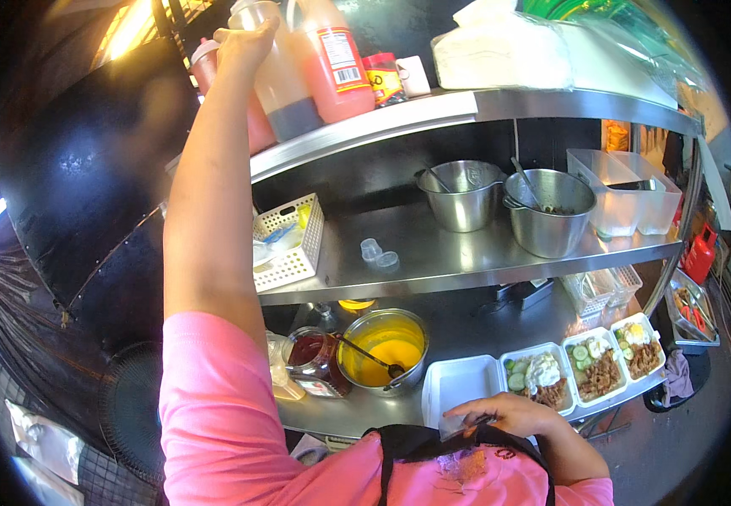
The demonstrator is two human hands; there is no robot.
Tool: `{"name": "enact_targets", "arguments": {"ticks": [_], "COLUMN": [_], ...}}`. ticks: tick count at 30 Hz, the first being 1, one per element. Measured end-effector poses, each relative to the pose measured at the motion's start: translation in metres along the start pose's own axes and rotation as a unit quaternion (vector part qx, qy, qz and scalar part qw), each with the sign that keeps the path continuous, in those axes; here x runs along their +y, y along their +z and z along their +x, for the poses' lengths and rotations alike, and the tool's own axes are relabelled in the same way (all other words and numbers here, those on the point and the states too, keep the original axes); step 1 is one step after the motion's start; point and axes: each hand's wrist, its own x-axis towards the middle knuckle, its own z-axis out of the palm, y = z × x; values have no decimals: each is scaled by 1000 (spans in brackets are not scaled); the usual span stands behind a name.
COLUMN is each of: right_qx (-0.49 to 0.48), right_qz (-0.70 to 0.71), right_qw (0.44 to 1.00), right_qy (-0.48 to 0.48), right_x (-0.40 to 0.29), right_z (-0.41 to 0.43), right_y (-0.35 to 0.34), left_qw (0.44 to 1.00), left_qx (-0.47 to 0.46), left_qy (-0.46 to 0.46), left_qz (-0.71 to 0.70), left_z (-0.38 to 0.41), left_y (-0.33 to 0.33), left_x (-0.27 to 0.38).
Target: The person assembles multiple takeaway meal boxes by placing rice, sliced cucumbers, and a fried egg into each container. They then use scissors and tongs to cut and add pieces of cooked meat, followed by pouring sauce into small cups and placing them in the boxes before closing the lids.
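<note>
My left hand (248, 44) is raised to the top shelf and grips the upper part of a clear squeeze bottle (286, 95) with dark liquid at its bottom. A squeeze bottle of red sauce (258, 123) stands left of it, and a large jug of red sauce (337, 76) right of it. Low before my chest, my right hand (511, 414) holds a small clear plastic cup (452, 427), partly hidden by its fingers. Beyond that hand lies an open foam box, its lid (460, 382) empty, with cucumber, meat and a white topping (544, 373) in its other half.
Two more filled foam boxes (595, 365) stand at the right. A steel pot of yellow sauce (400, 348) with a ladle and a jar of dark red contents (316, 360) are on the counter. Steel pots (549, 221), a white basket (302, 253) and small cups (371, 248) occupy the middle shelf.
</note>
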Motion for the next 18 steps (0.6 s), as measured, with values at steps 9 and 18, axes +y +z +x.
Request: {"name": "enact_targets", "arguments": {"ticks": [9, 18], "right_qx": [233, 218], "right_qz": [223, 229], "right_qw": [946, 947], "right_qy": [21, -49], "right_x": [-16, -115], "right_z": [-27, 24], "right_y": [-5, -62], "left_qw": [984, 959], "left_qx": [143, -125], "left_qy": [102, 218], "left_qz": [-40, -131], "left_z": [6, -171], "left_y": [-7, -140], "left_x": [-36, -17]}}
